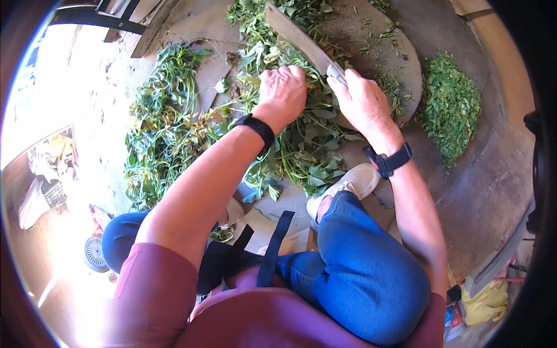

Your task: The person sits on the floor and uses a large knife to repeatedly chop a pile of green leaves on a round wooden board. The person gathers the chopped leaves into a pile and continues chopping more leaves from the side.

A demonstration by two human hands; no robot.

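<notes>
My right hand (365,102) is closed round the handle of a large knife (300,39); its long blade points up and to the left over the leaves. My left hand (283,92) is a fist closed on a bundle of leafy green stems (304,130), just left of the handle. The bundle lies partly across a round chopping board (391,52), which bears scraps of cut greens. Right of the board is a heap of chopped greens (450,108). Another long pile of leafy vines (161,130) lies on the floor to the left.
My shoes (363,178) stand just below the greens, one partly hidden. A black metal frame (95,17) is at the top left. A round grey vented object (94,253) lies by my left knee, with cloths (52,152) farther left. A yellow bag (485,302) is at the lower right.
</notes>
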